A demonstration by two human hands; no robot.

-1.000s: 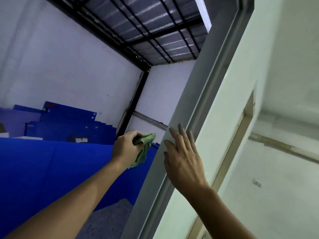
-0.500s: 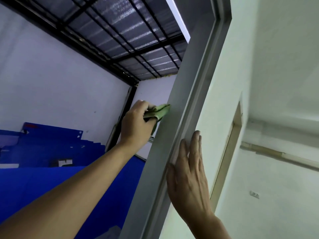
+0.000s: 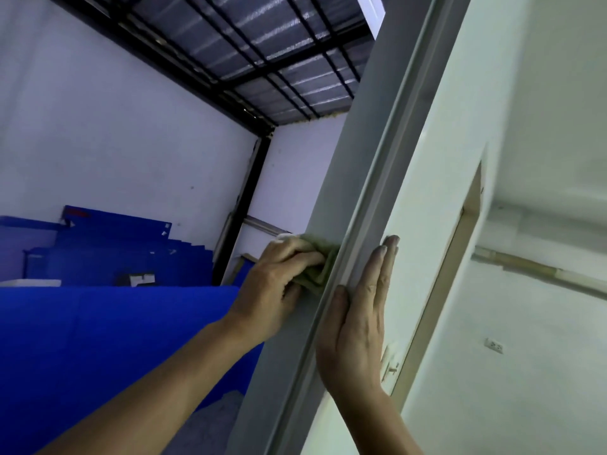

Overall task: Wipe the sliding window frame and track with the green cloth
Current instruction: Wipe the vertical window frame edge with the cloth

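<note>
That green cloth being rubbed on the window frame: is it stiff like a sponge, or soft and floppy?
Probably soft and floppy: the green cloth is bunched into folds inside the left hand and moulds against the grey window frame. It looks light, since curled fingers alone hold it. Let go, it would likely drop limply rather than keep its shape.

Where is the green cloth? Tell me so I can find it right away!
Find the tall grey window frame slanting up the middle of the picture. About halfway up it, the left hand presses a crumpled bundle against the frame's left face: that is the green cloth. It is the only soft, pale green thing there; the right hand lies flat and empty.
</note>
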